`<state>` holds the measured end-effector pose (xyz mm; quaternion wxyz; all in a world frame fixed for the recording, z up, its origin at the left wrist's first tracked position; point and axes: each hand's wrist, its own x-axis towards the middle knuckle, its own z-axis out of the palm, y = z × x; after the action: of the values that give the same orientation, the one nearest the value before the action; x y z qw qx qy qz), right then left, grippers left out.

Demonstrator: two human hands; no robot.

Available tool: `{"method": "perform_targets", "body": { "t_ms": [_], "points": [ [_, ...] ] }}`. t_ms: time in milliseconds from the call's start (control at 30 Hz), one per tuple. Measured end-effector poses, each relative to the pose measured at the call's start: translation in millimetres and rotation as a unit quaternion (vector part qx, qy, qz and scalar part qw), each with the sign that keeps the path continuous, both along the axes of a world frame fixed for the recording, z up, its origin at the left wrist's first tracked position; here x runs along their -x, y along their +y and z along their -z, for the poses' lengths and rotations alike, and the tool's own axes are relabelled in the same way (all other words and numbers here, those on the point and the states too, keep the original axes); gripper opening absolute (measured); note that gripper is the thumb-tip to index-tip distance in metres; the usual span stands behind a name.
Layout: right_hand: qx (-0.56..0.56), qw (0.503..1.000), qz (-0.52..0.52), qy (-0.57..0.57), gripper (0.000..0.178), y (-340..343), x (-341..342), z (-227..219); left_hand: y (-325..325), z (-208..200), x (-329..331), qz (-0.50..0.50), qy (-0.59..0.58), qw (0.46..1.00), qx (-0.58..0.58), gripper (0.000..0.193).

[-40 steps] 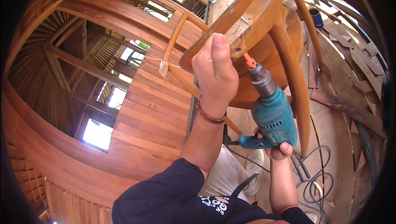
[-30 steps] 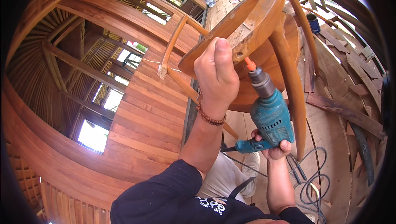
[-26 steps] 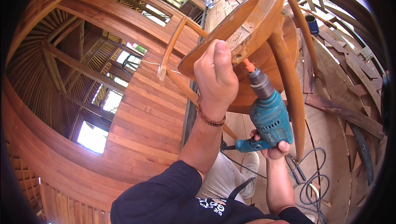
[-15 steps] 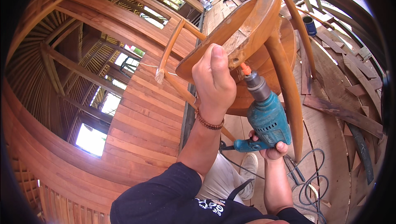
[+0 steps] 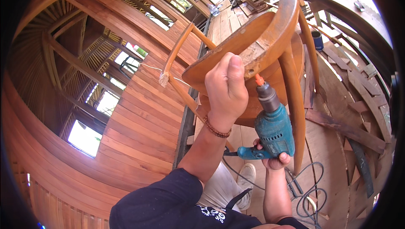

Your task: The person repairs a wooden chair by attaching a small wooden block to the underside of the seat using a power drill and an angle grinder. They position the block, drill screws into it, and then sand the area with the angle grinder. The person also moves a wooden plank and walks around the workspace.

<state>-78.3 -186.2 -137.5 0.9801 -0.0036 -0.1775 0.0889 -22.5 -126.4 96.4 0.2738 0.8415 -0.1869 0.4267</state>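
Here, grips chair [image 5: 278,41] with left hand [image 5: 226,84] and, with right hand [image 5: 276,162], electric drill [image 5: 273,128]: probably heavy, rigid, best held by handle [image 5: 249,153]

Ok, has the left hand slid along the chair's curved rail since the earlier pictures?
No, not noticeably: against the dark hole in the curved rail, the left hand keeps its place, thumb just left of the hole.

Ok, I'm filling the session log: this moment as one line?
left hand: gripping wooden chair | right hand: holding teal drill | orange tip: at chair's curved rail, contact unclear | blue can: right of chair
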Motion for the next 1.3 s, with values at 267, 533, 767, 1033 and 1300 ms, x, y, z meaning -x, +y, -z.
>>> {"method": "perform_targets", "body": {
  "t_ms": [267,533,767,1033,1300],
  "points": [
    [0.002,1.0,0.012,0.004,0.084,3.1,-0.5,-0.7,0.0,-3.0,1.8,-0.003,0.016,1.0,-0.009,0.04],
    [0.01,1.0,0.02,-0.003,0.083,4.5,-2.2,-0.9,2.9,0.9,-3.2,0.012,0.002,1.0,0.001,0.04],
    [0.01,1.0,0.019,-0.002,0.084,4.6,-3.9,1.0,0.0,0.0,0.3,0.001,0.02,1.0,0.008,0.04],
    [0.006,1.0,0.019,0.006,0.086,5.1,-3.8,-4.3,1.0,2.3,-2.5,0.009,0.011,1.0,0.013,0.041],
    [0.015,0.999,0.029,-0.005,0.087,6.1,-7.1,-3.2,-1.0,0.3,-1.2,0.005,0.021,1.0,0.008,0.042]
  ]
}}
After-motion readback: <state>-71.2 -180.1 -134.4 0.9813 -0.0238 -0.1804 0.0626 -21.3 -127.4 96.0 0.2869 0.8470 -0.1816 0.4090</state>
